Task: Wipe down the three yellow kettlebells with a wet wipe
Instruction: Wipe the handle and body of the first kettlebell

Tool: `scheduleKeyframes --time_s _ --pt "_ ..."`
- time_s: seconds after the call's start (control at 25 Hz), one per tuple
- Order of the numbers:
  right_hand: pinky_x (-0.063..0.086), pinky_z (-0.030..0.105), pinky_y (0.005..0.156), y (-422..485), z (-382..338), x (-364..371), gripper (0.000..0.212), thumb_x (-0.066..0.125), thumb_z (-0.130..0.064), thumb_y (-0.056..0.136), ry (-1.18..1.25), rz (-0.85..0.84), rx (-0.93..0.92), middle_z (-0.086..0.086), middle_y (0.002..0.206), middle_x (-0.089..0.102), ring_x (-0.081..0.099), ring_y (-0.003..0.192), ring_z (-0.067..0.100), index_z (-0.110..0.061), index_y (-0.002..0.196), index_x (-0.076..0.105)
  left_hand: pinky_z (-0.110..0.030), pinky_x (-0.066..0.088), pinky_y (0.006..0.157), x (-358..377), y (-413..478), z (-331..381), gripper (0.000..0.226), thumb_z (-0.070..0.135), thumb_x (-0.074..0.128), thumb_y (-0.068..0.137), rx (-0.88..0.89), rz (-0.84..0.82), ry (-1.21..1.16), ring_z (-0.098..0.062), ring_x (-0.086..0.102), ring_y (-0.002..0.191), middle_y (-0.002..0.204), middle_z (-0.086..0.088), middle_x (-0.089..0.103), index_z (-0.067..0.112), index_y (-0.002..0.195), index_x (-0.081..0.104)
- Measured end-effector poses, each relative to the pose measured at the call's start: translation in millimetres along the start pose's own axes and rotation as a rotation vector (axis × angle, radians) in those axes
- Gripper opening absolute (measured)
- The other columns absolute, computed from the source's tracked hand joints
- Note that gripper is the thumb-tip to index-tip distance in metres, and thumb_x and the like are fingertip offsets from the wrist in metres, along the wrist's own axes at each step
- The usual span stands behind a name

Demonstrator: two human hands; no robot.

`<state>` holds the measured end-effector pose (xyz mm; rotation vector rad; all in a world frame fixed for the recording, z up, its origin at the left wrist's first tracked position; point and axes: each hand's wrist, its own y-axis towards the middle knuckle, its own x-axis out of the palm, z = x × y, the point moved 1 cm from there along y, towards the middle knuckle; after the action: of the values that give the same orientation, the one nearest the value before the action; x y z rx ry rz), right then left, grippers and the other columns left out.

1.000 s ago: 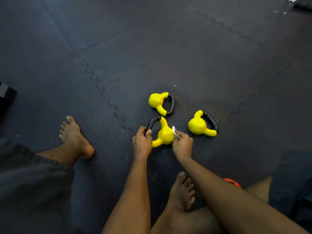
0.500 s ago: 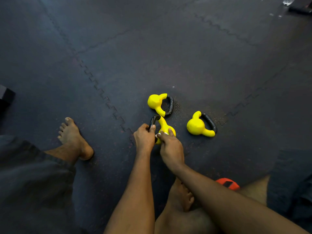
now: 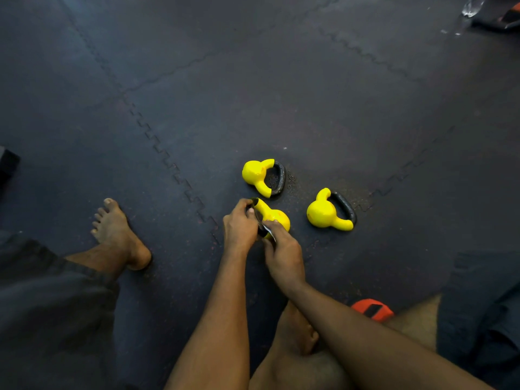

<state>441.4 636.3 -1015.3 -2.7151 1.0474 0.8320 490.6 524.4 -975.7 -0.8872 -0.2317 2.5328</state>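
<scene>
Three yellow kettlebells with black handles lie on their sides on the dark rubber floor. The near kettlebell (image 3: 277,218) is between my hands. My left hand (image 3: 239,225) grips its black handle. My right hand (image 3: 282,253) holds a small white wet wipe (image 3: 268,231) against the near side of that handle. Only a sliver of the wipe shows. A second kettlebell (image 3: 257,173) lies just beyond, and a third kettlebell (image 3: 323,212) lies to the right.
My bare left foot (image 3: 118,235) rests on the mat at the left; my right foot (image 3: 298,330) is tucked under my arms. An orange object (image 3: 372,309) lies near my right knee. Gym gear (image 3: 498,15) sits at the far right corner.
My right hand slid from the kettlebell's right side over its body to the near end of the handle, carrying the wipe. My left hand kept its hold on the handle.
</scene>
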Motion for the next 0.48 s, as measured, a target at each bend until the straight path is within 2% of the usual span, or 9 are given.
scheduleKeyframes --time_s 0.04,0.12,0.2,0.28,0.36,0.48 --pt "0.043 0.030 0.106 4 1 -1 0.044 0.060 -0.002 0.084 -0.007 0.010 -0.015 0.000 0.127 0.064 0.057 0.121 0.016 -0.015 0.127 0.061 -0.044 0.059 0.080 -4 2 -2 0.039 0.013 0.044 0.090 -0.020 -0.030 -0.009 -0.038 0.068 0.090 0.103 -0.022 0.067 0.030 0.121 0.062" --pt "0.045 0.030 0.103 9 3 -1 0.042 0.061 -0.004 0.085 -0.021 0.009 -0.032 0.001 0.125 0.065 0.059 0.117 0.018 -0.015 0.125 0.061 -0.040 0.058 0.083 -9 6 -6 0.050 0.008 0.043 0.082 -0.018 -0.088 0.078 -0.036 0.068 0.091 0.103 -0.021 0.069 0.031 0.122 0.063" --pt "0.045 0.030 0.103 12 3 -2 0.040 0.060 -0.005 0.087 -0.017 0.021 -0.029 0.002 0.126 0.064 0.059 0.117 0.019 -0.014 0.126 0.060 -0.030 0.052 0.083 -9 6 -9 0.049 0.005 0.050 0.080 0.041 -0.101 0.194 -0.032 0.065 0.096 0.100 -0.016 0.071 0.028 0.121 0.065" --pt "0.044 0.033 0.104 18 6 -3 0.038 0.058 -0.003 0.089 0.033 0.042 -0.014 0.002 0.127 0.063 0.058 0.118 0.018 -0.012 0.126 0.060 -0.028 0.046 0.081 -7 3 -13 0.042 0.003 0.056 0.082 0.104 -0.087 0.205 -0.032 0.064 0.096 0.097 -0.014 0.071 0.021 0.118 0.067" --pt "0.045 0.036 0.104 21 8 -4 0.037 0.058 0.000 0.089 0.094 0.053 0.004 0.003 0.126 0.064 0.059 0.118 0.018 -0.010 0.124 0.062 -0.034 0.047 0.087 -1 1 -17 0.038 0.005 0.060 0.085 0.162 -0.059 0.219 -0.033 0.062 0.101 0.103 -0.013 0.070 0.019 0.120 0.066" --pt "0.047 0.029 0.103 25 6 -7 0.036 0.056 0.002 0.089 0.209 0.120 0.018 0.001 0.122 0.067 0.061 0.116 0.016 -0.012 0.121 0.065 -0.045 0.041 0.094 5 4 -17 0.034 0.023 0.068 0.086 0.195 0.055 0.425 -0.026 0.049 0.111 0.111 -0.002 0.055 0.033 0.118 0.066"
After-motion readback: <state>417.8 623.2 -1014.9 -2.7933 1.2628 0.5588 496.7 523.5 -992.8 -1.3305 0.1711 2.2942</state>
